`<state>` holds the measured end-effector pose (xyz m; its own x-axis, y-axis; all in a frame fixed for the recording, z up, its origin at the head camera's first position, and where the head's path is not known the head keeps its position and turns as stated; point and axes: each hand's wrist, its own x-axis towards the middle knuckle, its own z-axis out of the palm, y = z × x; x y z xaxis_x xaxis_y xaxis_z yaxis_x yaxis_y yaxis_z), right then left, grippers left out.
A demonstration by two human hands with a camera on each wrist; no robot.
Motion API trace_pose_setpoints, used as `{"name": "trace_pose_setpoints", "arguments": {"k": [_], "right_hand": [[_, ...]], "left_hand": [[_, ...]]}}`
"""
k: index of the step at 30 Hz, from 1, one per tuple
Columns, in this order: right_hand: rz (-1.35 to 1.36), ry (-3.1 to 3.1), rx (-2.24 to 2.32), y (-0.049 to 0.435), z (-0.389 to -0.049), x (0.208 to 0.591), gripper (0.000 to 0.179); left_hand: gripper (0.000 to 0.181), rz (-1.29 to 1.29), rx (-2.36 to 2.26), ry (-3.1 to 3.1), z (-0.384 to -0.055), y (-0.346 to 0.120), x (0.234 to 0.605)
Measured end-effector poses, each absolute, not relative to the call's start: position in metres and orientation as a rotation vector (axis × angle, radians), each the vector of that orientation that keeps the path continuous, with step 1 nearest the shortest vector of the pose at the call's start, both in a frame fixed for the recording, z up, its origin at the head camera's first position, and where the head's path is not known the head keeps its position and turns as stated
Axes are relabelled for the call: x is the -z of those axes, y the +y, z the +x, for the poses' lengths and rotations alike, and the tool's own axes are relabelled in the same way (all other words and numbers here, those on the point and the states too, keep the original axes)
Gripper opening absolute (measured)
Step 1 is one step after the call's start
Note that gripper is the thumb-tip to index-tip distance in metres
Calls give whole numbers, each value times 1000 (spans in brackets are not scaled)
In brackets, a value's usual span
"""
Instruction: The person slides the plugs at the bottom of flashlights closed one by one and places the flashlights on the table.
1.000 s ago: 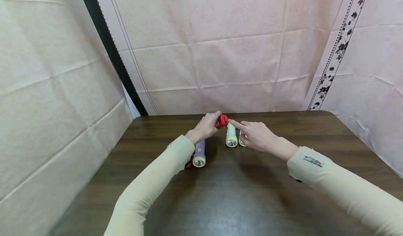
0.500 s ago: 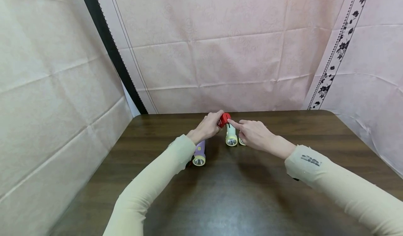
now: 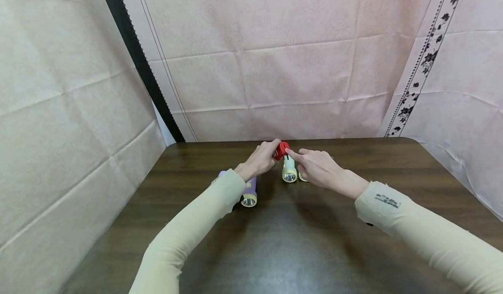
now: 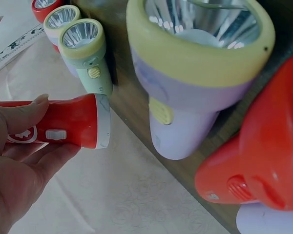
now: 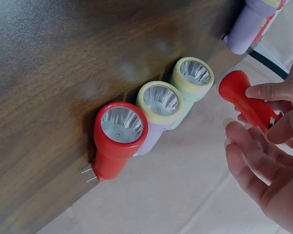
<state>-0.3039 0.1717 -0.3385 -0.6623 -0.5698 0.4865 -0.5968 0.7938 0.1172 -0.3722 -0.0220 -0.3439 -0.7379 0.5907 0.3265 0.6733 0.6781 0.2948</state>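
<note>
My left hand grips a red flashlight near the table's far edge. In the left wrist view, the thumb and fingers of this hand hold its body, with the pale lens rim pointing away and a white switch showing. At its tail end, small plug prongs stick out. The extended index finger of my right hand touches that tail, while the other fingers bend loosely in the right wrist view. Just behind the hands lies a mint-green flashlight with a yellow rim.
A row on the right holds a red flashlight with prongs out, a lilac one and the mint-green one. Left of them, a lilac flashlight sits beside another red one. Pale cloth hangs behind the wooden table.
My left hand has shifted the red flashlight slightly to the right. Its prongs show more plainly below my right index finger, which stays at the tail.
</note>
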Motion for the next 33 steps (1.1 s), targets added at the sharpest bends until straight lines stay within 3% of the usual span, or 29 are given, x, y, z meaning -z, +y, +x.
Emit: {"name": "trace_pose_setpoints", "arguments": {"k": [33], "right_hand": [[817,-2536,-131,173,-304,329,48]], "left_hand": [[40,-1026,671,-2751,-366,-16,343]]}}
